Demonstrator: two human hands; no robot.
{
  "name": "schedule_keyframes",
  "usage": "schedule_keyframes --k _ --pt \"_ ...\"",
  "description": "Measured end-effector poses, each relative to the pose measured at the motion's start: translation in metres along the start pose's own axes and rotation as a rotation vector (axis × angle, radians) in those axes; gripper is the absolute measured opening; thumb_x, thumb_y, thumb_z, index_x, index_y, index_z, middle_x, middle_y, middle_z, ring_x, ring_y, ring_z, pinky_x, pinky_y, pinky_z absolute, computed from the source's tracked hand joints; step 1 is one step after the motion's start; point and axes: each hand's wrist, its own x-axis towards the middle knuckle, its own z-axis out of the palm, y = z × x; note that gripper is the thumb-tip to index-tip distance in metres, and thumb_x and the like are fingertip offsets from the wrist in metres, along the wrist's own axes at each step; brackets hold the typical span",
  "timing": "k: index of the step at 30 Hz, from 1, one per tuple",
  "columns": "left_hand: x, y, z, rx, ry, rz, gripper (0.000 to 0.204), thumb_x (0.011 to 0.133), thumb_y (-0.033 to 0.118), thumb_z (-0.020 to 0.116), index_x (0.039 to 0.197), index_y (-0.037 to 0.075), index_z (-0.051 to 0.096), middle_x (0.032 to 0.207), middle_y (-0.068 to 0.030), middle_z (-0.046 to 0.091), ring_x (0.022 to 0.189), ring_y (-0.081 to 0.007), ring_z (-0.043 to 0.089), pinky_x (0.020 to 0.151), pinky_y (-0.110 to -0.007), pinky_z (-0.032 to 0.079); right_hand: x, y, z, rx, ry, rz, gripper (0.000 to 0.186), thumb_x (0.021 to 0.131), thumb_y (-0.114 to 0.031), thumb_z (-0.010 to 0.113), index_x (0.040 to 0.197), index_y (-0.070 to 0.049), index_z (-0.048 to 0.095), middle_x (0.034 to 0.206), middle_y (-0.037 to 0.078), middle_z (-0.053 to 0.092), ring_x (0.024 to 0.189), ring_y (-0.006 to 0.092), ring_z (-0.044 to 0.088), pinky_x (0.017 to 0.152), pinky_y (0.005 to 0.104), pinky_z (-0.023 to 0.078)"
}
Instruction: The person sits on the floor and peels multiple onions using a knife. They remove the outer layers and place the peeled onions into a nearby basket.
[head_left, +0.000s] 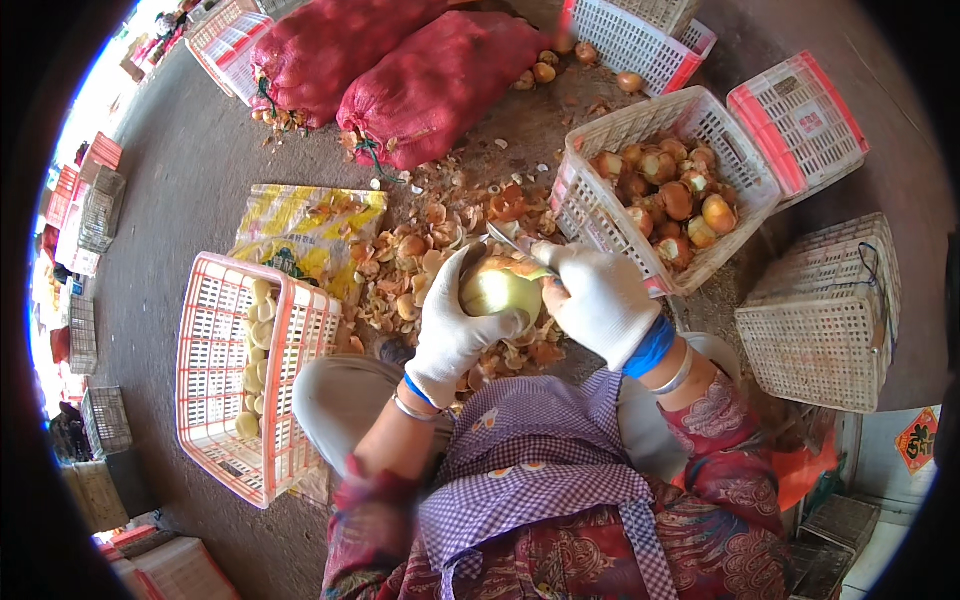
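Observation:
My left hand [446, 338], in a white glove, is wrapped round a partly peeled onion [498, 292], pale green and shiny, above my lap. My right hand [604, 302], gloved too with the thumb tip bare, is closed on a small knife whose thin blade [502, 237] points to the far left over the onion. A flap of brown skin [515, 265] clings to the onion's far side, beside my right fingers. How the knife's handle sits in my hand is hidden. Below the hands, onion skins [410, 268] cover the ground.
At left stands a crate [222, 385] with peeled onions [258, 360]; at right, a crate [590, 205] of unpeeled onions [675, 200]. Red mesh sacks [440, 90] lie ahead. A yellow bag [300, 225] lies flat, and upturned crates [812, 330] stand at far right.

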Motion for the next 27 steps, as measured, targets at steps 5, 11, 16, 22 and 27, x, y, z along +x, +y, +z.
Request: schedule_keyframes --k 5,11,16,22,27 --pt "-0.007 0.012 -0.006 0.026 -0.200 -0.082 0.113 0.052 0.015 0.096 0.151 -0.003 0.044 0.142 -0.0152 0.057 0.129 -0.0254 0.057 0.113 -0.038 0.045 0.005 0.009 -0.019 0.041 -0.028 -0.008 0.021 0.089 -0.018 0.067 0.107 -0.007 0.073 0.094 0.016 0.074 0.080 0.0354 0.073 0.069 0.0467 0.058" --pt "-0.015 0.005 -0.017 -0.256 -0.313 -0.108 0.124 0.049 0.030 0.102 0.152 -0.005 0.042 0.142 -0.0170 0.058 0.130 -0.0293 0.057 0.114 -0.043 0.043 0.013 0.007 -0.051 0.770 -0.297 0.399 0.021 0.089 -0.004 0.066 0.106 -0.001 0.078 0.073 0.005 0.070 0.062 0.0095 0.063 0.056 0.0274 0.049" --pt "-0.012 0.020 -0.006 -0.323 -0.176 -0.167 0.125 0.049 0.030 0.103 0.152 -0.004 0.041 0.139 -0.0158 0.059 0.128 -0.0290 0.059 0.110 -0.041 0.048 0.008 0.007 -0.047 0.871 -0.158 0.471 0.018 0.090 -0.006 0.068 0.103 0.002 0.078 0.071 0.000 0.064 0.062 0.0046 0.056 0.054 0.0239 0.044" --pt "-0.010 0.002 0.000 0.068 -0.093 0.082 0.106 0.062 0.009 0.095 0.154 0.000 0.042 0.143 -0.0136 0.056 0.133 -0.0274 0.054 0.113 -0.039 0.046 0.006 0.001 -0.041 0.636 -0.183 0.477 0.020 0.091 -0.010 0.068 0.103 0.002 0.077 0.068 0.003 0.064 0.059 0.0064 0.056 0.052 0.0261 0.045" --pt "-0.007 0.012 -0.005 0.058 -0.197 -0.074 0.114 0.053 0.018 0.098 0.152 -0.003 0.044 0.142 -0.0144 0.058 0.129 -0.0267 0.057 0.111 -0.039 0.046 0.010 0.010 -0.044 0.708 -0.242 0.555 0.017 0.092 -0.008 0.067 0.101 0.003 0.076 0.070 0.001 0.065 0.062 0.0076 0.059 0.054 0.0269 0.046"
